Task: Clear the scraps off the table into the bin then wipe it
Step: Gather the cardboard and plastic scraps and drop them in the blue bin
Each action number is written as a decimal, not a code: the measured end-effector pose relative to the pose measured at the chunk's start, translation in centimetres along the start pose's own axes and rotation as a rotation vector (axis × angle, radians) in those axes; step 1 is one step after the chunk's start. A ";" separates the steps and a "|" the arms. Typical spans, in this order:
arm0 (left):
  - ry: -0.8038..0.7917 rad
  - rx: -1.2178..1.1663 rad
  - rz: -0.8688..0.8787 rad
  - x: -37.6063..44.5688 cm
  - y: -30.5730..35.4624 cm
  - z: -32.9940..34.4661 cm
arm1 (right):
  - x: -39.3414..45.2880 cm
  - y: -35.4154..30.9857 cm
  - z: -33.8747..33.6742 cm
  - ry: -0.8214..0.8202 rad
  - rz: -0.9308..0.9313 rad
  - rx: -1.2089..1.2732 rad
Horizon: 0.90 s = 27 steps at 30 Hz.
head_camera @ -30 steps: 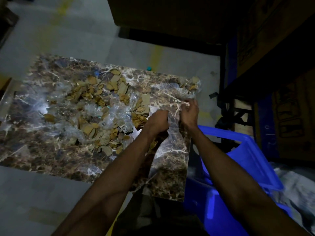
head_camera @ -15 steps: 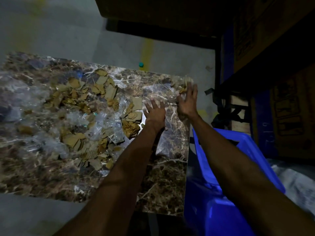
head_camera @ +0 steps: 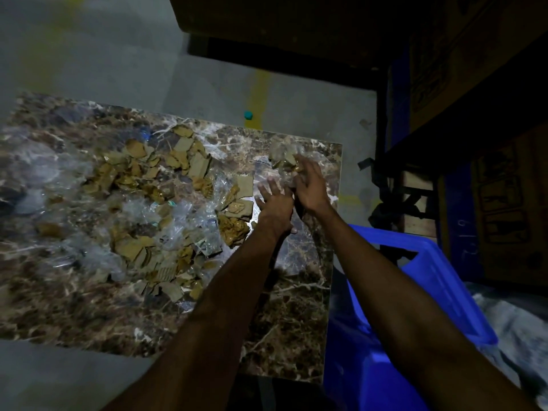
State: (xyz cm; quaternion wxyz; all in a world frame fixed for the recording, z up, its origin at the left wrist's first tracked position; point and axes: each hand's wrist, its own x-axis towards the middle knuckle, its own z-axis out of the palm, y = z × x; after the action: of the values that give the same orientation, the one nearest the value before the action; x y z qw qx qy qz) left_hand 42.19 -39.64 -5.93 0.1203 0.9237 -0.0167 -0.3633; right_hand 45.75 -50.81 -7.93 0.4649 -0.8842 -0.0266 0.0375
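- Because the bin [head_camera: 415, 307] stands low at the tabletop's right edge, right beside the right arm, any sweep of scraps should probably run rightward over that edge; it is blue, hard plastic with a thick rim.
- Nearest on the tabletop [head_camera: 284, 327] is a bare strip of glossy brown marble pattern with pale veins, running along the right side.
- Both forearms reach forward over that strip, side by side.
- Left hand [head_camera: 274, 203] lies flat, fingers spread and straight, on the tabletop just right of the nearest scraps; it grips nothing.
- Right hand [head_camera: 308, 185] is a little further on, fingers extended toward a small crumpled clump [head_camera: 284, 157] near the far right corner; blur hides whether it touches or pinches it.
- Scraps [head_camera: 166, 209] lie mostly to the left of both hands, so the left hand is nearer the bulk of them: torn tan cardboard bits, flat and angular, mixed with crinkled clear plastic film.
- Their spread has its long axis across the tabletop, left to right, ending by the hands.
- Beyond lies grey floor [head_camera: 118, 54].
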 end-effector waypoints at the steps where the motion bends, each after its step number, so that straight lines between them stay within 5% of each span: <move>1: 0.015 -0.008 0.019 -0.2 -0.3 0.2 | 0.1 -0.1 -0.2 0.019 0.003 0.031; 8: 0.158 -0.195 0.290 -4.5 -5.8 -1.0 | -0.9 -0.9 -1.5 0.084 0.089 0.082; 17: 0.425 -0.426 0.197 -11.2 -8.3 -0.4 | -6.7 -4.8 5.2 -0.158 0.123 0.185; 23: 0.541 -0.515 0.099 -15.7 -11.4 2.8 | -10.2 -7.5 3.7 0.115 0.194 0.210; 27: 0.554 -0.395 0.004 -17.8 -13.5 5.6 | -15.1 -7.2 5.0 0.024 0.328 0.087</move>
State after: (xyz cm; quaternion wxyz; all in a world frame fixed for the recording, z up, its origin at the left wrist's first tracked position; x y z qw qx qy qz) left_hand 24.51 -25.62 -1.18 0.2974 0.9462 0.0855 -0.0946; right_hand 30.16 -43.86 -4.26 0.4905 -0.8562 0.1251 0.1033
